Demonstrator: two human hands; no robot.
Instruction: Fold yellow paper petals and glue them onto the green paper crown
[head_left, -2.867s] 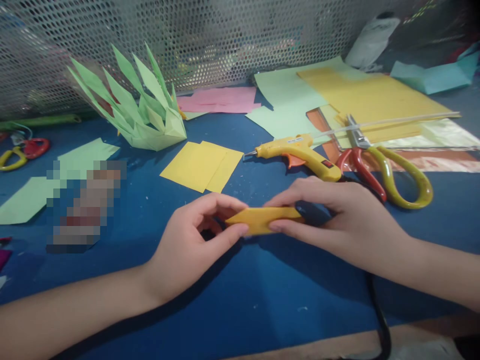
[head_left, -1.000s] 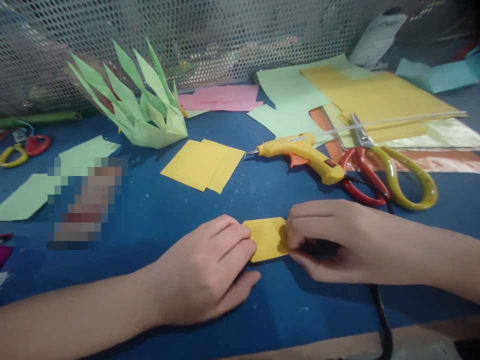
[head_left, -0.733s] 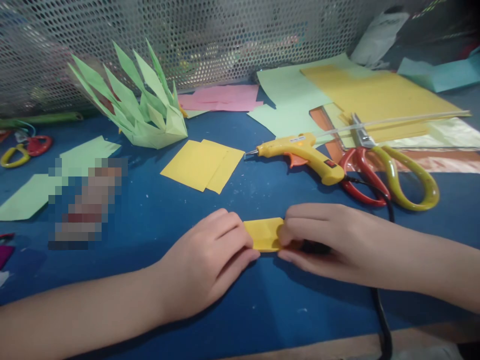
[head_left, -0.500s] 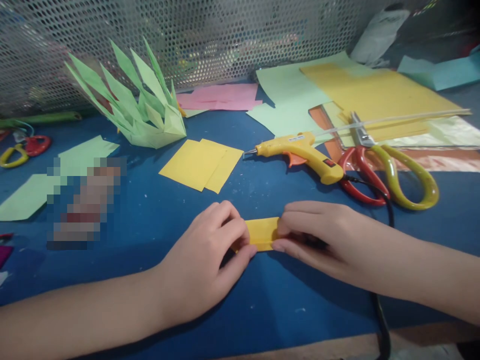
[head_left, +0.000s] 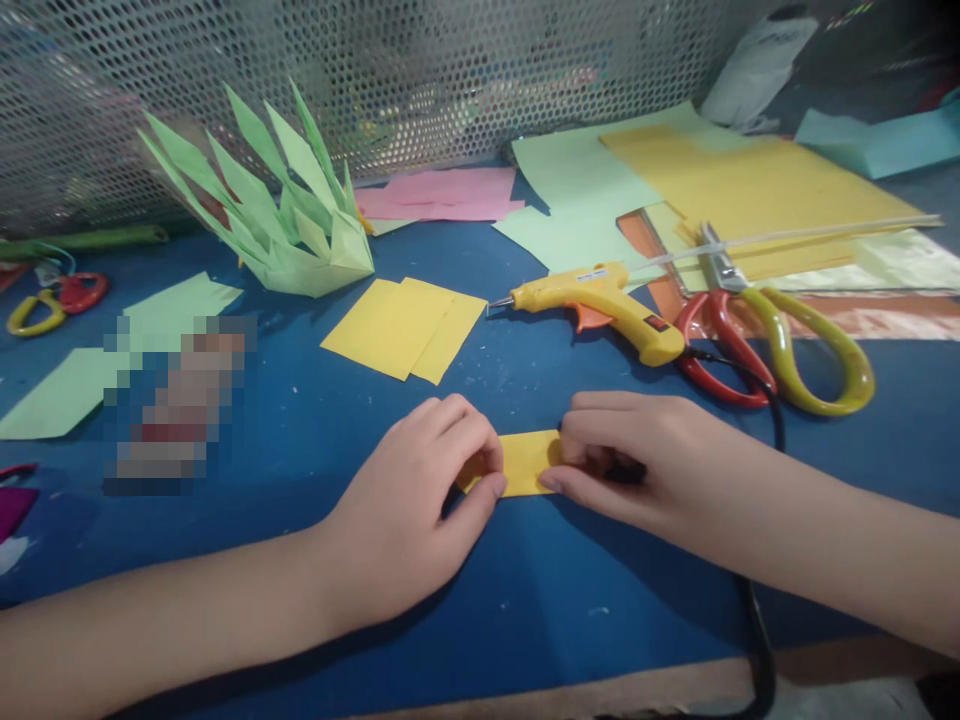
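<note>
A small strip of folded yellow paper (head_left: 527,462) lies low over the blue table between my two hands. My left hand (head_left: 420,490) pinches its left end, thumb at the near edge and fingers curled over the top. At the other end, my right hand (head_left: 637,455) grips the paper the same way, with the thumb on the near corner. Both hands partly cover the ends of the strip. Beyond them lie overlapping yellow paper squares (head_left: 401,330). A yellow hot glue gun (head_left: 600,305) rests on its side past my right hand, its nozzle pointing at the squares.
Scissors (head_left: 817,350) with red and yellow handles lie at right, by the glue gun's black cord (head_left: 757,640). A spiky green paper piece (head_left: 307,265) stands at back left. Green pieces (head_left: 56,395), pink paper (head_left: 450,193) and yellow sheets (head_left: 780,195) lie around. Perforated metal (head_left: 450,80) rises behind.
The lengthwise fold on the yellow paper's near side looks flatter, and my right thumb has shifted slightly left and up along the edge. My left hand stays almost in place.
</note>
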